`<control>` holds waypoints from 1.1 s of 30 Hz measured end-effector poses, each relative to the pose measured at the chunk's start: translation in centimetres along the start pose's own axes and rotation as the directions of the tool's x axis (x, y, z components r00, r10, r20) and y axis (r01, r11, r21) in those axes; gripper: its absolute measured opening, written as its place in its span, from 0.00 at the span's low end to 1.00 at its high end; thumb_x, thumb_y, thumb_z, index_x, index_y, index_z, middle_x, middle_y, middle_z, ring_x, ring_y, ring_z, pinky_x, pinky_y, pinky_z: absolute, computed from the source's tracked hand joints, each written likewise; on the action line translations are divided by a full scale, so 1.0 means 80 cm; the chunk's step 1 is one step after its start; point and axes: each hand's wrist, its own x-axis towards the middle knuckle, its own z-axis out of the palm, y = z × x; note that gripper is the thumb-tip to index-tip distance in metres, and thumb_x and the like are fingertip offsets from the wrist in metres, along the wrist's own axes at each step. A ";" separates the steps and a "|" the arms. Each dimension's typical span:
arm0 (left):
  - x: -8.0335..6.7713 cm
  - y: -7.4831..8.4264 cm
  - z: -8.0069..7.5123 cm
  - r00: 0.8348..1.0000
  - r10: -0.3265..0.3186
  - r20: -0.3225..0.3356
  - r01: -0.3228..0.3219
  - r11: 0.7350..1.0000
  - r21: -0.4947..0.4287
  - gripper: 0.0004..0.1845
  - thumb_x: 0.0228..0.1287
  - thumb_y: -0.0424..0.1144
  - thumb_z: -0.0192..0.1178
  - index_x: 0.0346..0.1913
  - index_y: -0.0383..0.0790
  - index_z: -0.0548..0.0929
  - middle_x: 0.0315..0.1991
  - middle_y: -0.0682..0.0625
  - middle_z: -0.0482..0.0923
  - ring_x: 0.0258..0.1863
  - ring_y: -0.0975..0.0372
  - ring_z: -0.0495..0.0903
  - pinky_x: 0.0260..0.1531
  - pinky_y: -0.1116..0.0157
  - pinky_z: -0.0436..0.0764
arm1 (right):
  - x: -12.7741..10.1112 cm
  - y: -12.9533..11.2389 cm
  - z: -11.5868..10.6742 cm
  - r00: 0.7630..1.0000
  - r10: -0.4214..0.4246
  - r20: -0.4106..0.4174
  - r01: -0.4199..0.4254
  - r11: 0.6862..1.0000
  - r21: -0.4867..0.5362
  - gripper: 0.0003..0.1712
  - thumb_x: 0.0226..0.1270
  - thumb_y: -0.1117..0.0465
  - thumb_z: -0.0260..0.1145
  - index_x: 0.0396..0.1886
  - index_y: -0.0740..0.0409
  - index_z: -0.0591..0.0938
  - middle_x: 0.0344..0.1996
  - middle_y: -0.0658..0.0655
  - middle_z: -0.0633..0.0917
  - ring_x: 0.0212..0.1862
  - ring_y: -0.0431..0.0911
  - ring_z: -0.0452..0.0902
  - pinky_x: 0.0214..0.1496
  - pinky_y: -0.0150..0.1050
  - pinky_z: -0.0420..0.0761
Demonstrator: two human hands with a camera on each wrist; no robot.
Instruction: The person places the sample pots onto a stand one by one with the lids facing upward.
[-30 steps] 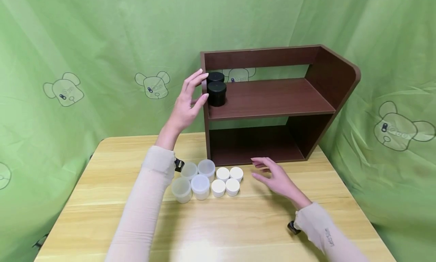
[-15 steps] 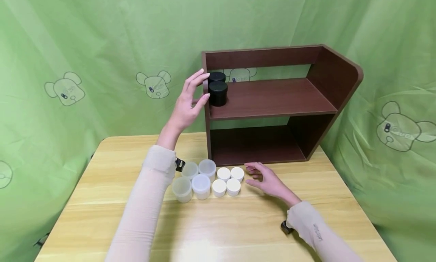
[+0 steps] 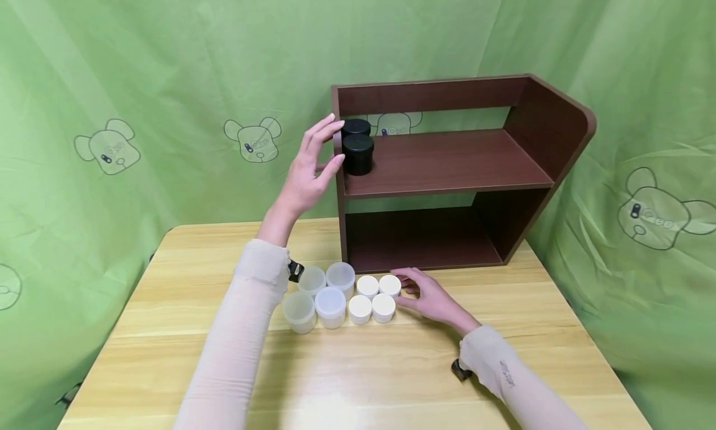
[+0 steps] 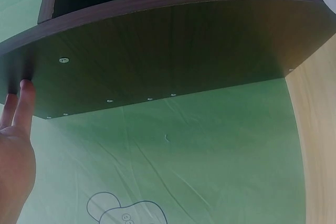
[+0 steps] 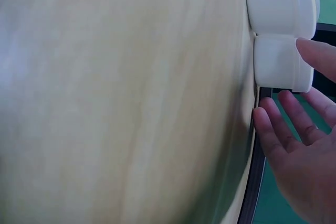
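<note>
My left hand point(image 3: 304, 172) rests with extended fingers at the left side panel of a dark brown two-level shelf point(image 3: 442, 163). In the left wrist view its fingertips lie against the outer face of that panel point(image 4: 157, 51). Two black lidded jars stand at the upper level's left end, the front jar point(image 3: 358, 155) close to my left hand. My right hand point(image 3: 433, 299) is beside the back right small white jar point(image 3: 390, 284), thumb and fingers spread at its right side. In the right wrist view, the thumb point(image 5: 320, 56) overlaps the jar's lid edge and the other fingers stay loosely extended.
Several small white jars point(image 3: 360, 309) stand grouped in front of the shelf. Left of them are several larger translucent tubs point(image 3: 299, 312), under the left forearm's reach. A wooden table point(image 3: 414, 380) carries everything. Green curtains point(image 3: 168, 63) hang behind and at the sides.
My right hand has moved left across the table to the back right white jar. The left hand stays at the shelf panel, and the jars and tubs keep their places.
</note>
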 end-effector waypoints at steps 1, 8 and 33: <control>0.000 0.000 0.000 1.000 -0.001 0.001 0.001 1.000 -0.003 0.28 0.79 0.41 0.56 0.78 0.56 0.66 0.81 0.63 0.53 0.76 0.67 0.63 0.56 0.61 0.88 | 0.000 0.000 0.001 1.000 0.002 0.001 -0.002 1.000 -0.007 0.34 0.66 0.65 0.75 0.70 0.62 0.75 0.57 0.63 0.80 0.58 0.57 0.80 0.65 0.57 0.83; 0.000 0.002 0.000 1.000 -0.003 0.001 0.003 1.000 -0.027 0.28 0.79 0.40 0.56 0.77 0.55 0.66 0.82 0.60 0.53 0.77 0.63 0.64 0.56 0.57 0.89 | 0.005 -0.002 0.005 1.000 -0.004 0.004 0.004 1.000 -0.024 0.35 0.66 0.65 0.75 0.71 0.60 0.74 0.59 0.62 0.80 0.60 0.58 0.80 0.65 0.54 0.84; -0.001 0.002 0.000 1.000 -0.012 0.005 0.012 1.000 -0.012 0.28 0.79 0.41 0.55 0.78 0.55 0.65 0.82 0.61 0.53 0.77 0.64 0.63 0.56 0.56 0.88 | 0.011 -0.005 0.011 1.000 0.007 0.005 -0.007 0.999 -0.038 0.31 0.65 0.63 0.76 0.67 0.58 0.78 0.57 0.59 0.82 0.55 0.51 0.79 0.60 0.49 0.84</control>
